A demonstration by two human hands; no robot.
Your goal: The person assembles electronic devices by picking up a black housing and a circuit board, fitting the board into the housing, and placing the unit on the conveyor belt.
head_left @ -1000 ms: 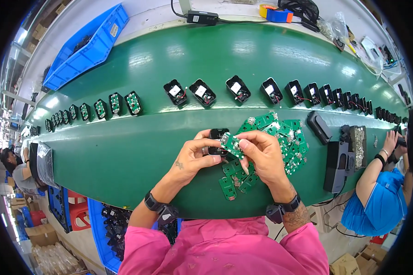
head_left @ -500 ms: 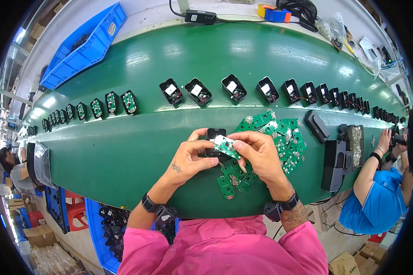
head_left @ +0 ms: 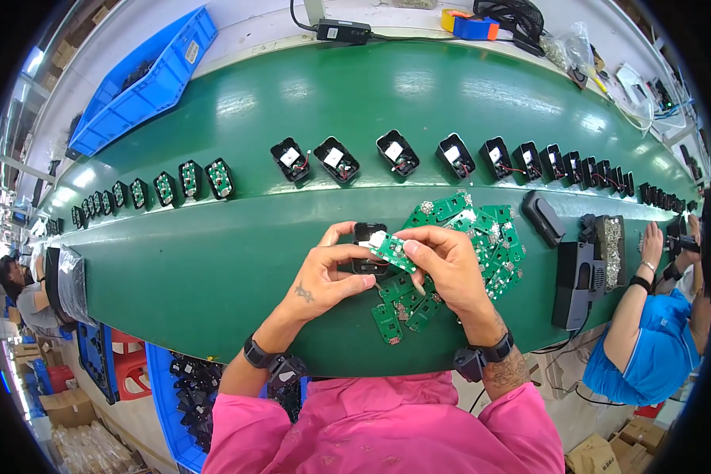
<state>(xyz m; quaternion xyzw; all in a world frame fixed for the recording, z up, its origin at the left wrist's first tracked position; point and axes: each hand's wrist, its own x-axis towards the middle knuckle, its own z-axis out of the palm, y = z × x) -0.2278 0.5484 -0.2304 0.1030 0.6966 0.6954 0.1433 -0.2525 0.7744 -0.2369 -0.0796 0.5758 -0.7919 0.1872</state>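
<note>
My left hand (head_left: 329,271) grips a small black plastic housing (head_left: 365,267) on the green bench, fingers around its left side. Pinched between thumb and fingers of my right hand (head_left: 444,265), a green circuit board (head_left: 392,251) hangs tilted over the housing's opening. A white piece shows by the board's left end, near my left fingertips. Part of a red wire is visible inside the housing; the rest is covered by the board and my fingers. Just right of my right hand lies a heap of green circuit boards (head_left: 490,237), with several more boards (head_left: 388,321) below it.
Across the bench runs a row of black housings (head_left: 395,152) with white blocks and wires; housings with boards (head_left: 220,178) stand left. A black case (head_left: 543,217) and grey-black device (head_left: 577,284) sit right. Blue bins (head_left: 146,83) and a co-worker in blue (head_left: 648,347) flank the bench.
The far row of housings has shifted slightly left. The board in my right hand has moved a little right, showing more of the housing. The co-worker's hand at right has moved.
</note>
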